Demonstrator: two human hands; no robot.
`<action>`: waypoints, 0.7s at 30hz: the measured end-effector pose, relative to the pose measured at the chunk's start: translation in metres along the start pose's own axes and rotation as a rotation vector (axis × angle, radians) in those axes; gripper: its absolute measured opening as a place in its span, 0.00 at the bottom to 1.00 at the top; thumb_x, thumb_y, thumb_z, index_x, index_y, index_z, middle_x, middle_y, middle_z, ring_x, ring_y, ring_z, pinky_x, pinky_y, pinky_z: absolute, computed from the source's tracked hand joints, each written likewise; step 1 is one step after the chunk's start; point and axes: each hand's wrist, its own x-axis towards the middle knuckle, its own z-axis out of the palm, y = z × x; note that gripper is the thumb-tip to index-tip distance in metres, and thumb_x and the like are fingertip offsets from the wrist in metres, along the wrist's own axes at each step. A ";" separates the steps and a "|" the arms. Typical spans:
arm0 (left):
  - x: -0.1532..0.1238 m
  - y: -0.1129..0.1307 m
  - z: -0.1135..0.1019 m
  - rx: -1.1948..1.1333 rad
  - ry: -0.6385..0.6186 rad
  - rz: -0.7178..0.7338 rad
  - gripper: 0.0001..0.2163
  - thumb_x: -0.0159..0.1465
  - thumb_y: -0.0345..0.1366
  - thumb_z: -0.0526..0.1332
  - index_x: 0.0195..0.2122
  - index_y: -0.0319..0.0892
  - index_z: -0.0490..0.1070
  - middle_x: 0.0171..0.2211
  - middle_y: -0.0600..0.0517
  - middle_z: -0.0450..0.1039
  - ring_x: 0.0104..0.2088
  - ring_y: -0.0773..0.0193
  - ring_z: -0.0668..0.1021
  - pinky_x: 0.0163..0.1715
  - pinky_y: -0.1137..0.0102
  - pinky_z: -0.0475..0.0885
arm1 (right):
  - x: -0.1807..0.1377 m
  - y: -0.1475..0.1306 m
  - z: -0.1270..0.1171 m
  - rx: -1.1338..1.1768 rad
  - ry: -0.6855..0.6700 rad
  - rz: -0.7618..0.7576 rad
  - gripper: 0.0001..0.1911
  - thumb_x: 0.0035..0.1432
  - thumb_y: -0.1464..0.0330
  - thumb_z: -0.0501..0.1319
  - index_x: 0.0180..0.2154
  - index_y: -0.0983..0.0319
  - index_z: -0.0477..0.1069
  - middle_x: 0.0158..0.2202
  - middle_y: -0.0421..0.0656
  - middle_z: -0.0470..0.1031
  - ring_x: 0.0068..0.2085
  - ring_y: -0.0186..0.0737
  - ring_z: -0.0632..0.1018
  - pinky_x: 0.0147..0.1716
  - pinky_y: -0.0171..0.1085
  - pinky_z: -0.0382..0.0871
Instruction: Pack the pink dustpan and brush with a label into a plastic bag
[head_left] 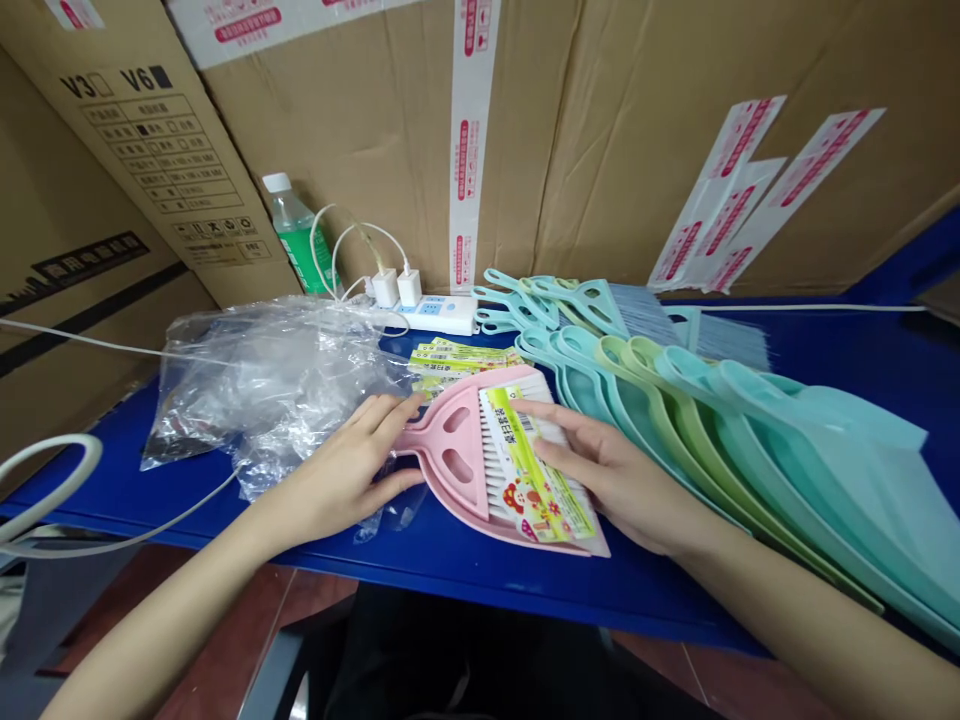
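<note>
A pink dustpan [457,515] lies at the front of the blue table, with a pink brush [459,440] nested in it, white bristles to the right. My left hand [352,460] is closed around the handle end, finger above and thumb below, hiding most of it. Across the bristles lies a yellow-green printed label card [536,470]. My right hand [615,470] holds this card against the brush, thumb and forefinger over its right edge; the other fingers are mostly hidden.
To the right lies an overlapping row of turquoise and green dustpans [697,420], with more brushes [592,305] behind. Printed cards [469,355] sit beyond the pink dustpan. Crumpled clear plastic bags [277,380], a power strip [446,314] and a bottle [300,240] are left. Cardboard boxes [600,150] wall the back.
</note>
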 end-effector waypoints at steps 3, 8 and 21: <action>0.000 0.003 -0.005 -0.043 0.023 -0.043 0.25 0.71 0.44 0.52 0.67 0.43 0.53 0.56 0.41 0.67 0.55 0.52 0.73 0.56 0.56 0.71 | -0.001 0.002 0.002 -0.017 0.033 -0.035 0.26 0.59 0.58 0.62 0.58 0.55 0.68 0.53 0.45 0.78 0.51 0.48 0.79 0.47 0.50 0.77; 0.002 0.009 -0.007 -0.092 0.119 -0.049 0.19 0.72 0.34 0.48 0.63 0.42 0.57 0.56 0.43 0.69 0.55 0.55 0.75 0.55 0.58 0.73 | 0.000 0.005 0.005 -0.020 0.059 -0.085 0.26 0.57 0.56 0.64 0.56 0.55 0.71 0.52 0.45 0.79 0.50 0.49 0.80 0.48 0.51 0.77; 0.005 0.016 -0.008 -0.200 0.132 0.017 0.20 0.71 0.28 0.47 0.63 0.45 0.60 0.60 0.44 0.68 0.60 0.56 0.71 0.60 0.55 0.70 | 0.000 0.006 0.007 -0.021 0.071 -0.088 0.28 0.57 0.54 0.63 0.58 0.56 0.70 0.51 0.46 0.79 0.50 0.49 0.80 0.47 0.51 0.76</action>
